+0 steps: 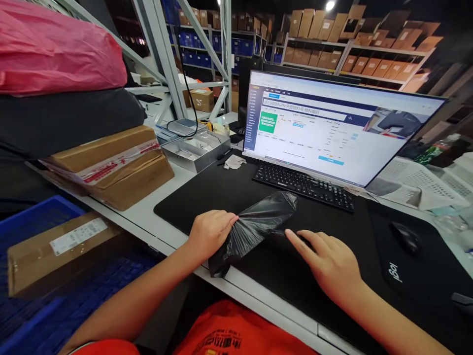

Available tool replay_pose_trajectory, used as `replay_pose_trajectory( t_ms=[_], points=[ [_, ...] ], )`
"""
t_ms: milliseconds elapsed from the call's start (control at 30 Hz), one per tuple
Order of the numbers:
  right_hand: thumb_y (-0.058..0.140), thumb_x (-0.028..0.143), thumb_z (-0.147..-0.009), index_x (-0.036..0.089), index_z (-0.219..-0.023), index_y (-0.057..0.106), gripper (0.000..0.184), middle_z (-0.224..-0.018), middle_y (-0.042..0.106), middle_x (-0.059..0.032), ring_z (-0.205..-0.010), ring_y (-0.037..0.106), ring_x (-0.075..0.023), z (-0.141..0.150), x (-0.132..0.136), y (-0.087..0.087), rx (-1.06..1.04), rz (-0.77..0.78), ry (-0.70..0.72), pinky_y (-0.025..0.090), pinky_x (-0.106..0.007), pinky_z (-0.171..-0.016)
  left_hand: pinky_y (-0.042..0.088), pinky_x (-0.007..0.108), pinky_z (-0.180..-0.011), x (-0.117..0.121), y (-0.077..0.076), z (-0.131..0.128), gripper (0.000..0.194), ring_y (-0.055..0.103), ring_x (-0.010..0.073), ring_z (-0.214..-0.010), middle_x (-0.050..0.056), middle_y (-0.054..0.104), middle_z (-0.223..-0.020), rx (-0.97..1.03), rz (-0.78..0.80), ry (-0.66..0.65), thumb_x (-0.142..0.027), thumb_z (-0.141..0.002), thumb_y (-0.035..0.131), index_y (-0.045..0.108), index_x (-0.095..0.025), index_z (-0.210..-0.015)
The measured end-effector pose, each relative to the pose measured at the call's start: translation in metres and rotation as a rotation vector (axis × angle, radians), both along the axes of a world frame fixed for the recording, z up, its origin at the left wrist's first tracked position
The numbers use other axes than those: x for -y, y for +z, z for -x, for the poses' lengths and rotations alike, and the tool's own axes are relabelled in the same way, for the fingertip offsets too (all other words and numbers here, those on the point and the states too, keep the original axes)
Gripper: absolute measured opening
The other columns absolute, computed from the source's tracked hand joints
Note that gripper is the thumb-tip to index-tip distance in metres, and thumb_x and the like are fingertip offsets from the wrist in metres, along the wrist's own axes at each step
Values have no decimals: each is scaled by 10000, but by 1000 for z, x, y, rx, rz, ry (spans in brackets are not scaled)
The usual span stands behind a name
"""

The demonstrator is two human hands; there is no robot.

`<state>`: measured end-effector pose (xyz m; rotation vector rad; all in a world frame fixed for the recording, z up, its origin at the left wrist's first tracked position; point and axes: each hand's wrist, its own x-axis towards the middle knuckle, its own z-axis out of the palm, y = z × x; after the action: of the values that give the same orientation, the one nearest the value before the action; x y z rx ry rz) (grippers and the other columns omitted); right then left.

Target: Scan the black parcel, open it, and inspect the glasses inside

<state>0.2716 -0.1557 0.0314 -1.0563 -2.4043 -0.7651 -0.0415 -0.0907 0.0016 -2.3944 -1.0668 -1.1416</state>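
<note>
While the left hand (210, 234) pinches the black plastic bag (258, 222) at the keyboard's (303, 186) eight o'clock, its inside hidden, the right hand (330, 261) is spread at the bag's four o'clock, fingertip contact unclear.

Glossy, seemingly plastic black bag (254, 222)

The person has a bright red shirt (236, 333) with black print and a bit of yellow on it. The red sleeve has a pale edge.

Boxes (318, 27) crowd metal shelves (320, 41) behind
</note>
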Motion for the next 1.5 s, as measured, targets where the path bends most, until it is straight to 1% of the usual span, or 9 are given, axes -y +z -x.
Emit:
replay_pose_trajectory(
  t_ms=[233, 333, 533, 700, 833, 967, 1200, 1400, 1500],
  points=[
    [503, 53, -997, 150, -1394, 611, 423, -1026, 691, -72, -750, 500, -181, 21, -24, 1, 144, -143, 78, 275, -351, -624, 411, 279, -606, 6, 5, -3, 270, 538, 135, -614, -13, 569, -653, -6, 69, -41, -205, -1029, 511, 619, -170, -784],
    [525, 17, -963, 197, -1443, 585, 516, -1028, 678, -66, -745, 477, -181, -21, -35, -1, 233, -158, -131, 274, -348, -627, 399, 286, -605, 9, 4, -3, 253, 519, 140, -615, -11, 557, -648, -3, 62, -56, -180, -1017, 527, 618, -168, -782],
    [468, 95, -1007, 200, -1392, 652, 439, -929, 645, -121, -702, 492, -206, -146, -28, -11, 220, -59, -881, 188, -321, -557, 381, 290, -614, 8, 3, -2, 234, 531, 139, -628, -16, 573, -657, -21, 110, -87, -182, -1015, 537, 627, -176, -798],
    [405, 260, -1055, 243, -1496, 550, 465, -1103, 663, -145, -751, 601, -262, -200, 8, -42, -69, 157, -1054, 303, -354, -529, 342, 310, -601, -11, 28, -10, 312, 619, 174, -694, -9, 643, -728, -194, 406, 41, -398, -1022, 532, 600, -209, -784],
    [284, 380, -1061, 130, -1599, 352, 597, -1039, 608, -180, -837, 646, -322, -227, 13, -74, -248, 347, -1216, 456, -396, -613, 268, 320, -565, -40, 56, -33, 446, 672, 267, -753, 36, 700, -806, -419, 695, 215, -660, -888, 623, 605, -214, -881],
    [345, 311, -1017, 36, -1555, 361, 604, -1117, 597, -222, -1045, 647, -359, -247, 1, -86, -485, 336, -1178, 527, -439, -844, 315, 322, -593, -65, 67, -48, 356, 697, 301, -820, 57, 725, -873, -570, 791, 200, -559, -950, 546, 603, -220, -857],
    [404, 229, -997, 82, -1514, 444, 539, -1281, 581, -236, -1197, 600, -371, -248, -21, -78, -671, 385, -1129, 479, -494, -1020, 469, 387, -714, -72, 76, -56, 335, 728, 339, -914, 116, 744, -930, -875, 654, 132, -277, -1017, 331, 648, -196, -945],
    [534, 347, -1045, 137, -1319, 591, 349, -1119, 662, -119, -943, 664, -207, -239, -30, -81, -846, 358, -1129, 572, -394, -879, 487, 397, -762, -79, 73, -48, 345, 729, 327, -923, 126, 743, -914, -853, 711, 122, -284, -996, 326, 631, -194, -862],
    [616, 428, -1019, 148, -1269, 608, 376, -1190, 631, -95, -994, 646, -195, -234, -36, -79, -877, 303, -1084, 583, -386, -866, 471, 384, -731, -89, 66, -42, 335, 723, 307, -861, 114, 734, -862, -799, 732, 87, -303, -976, 340, 594, -206, -780]
  ],
)
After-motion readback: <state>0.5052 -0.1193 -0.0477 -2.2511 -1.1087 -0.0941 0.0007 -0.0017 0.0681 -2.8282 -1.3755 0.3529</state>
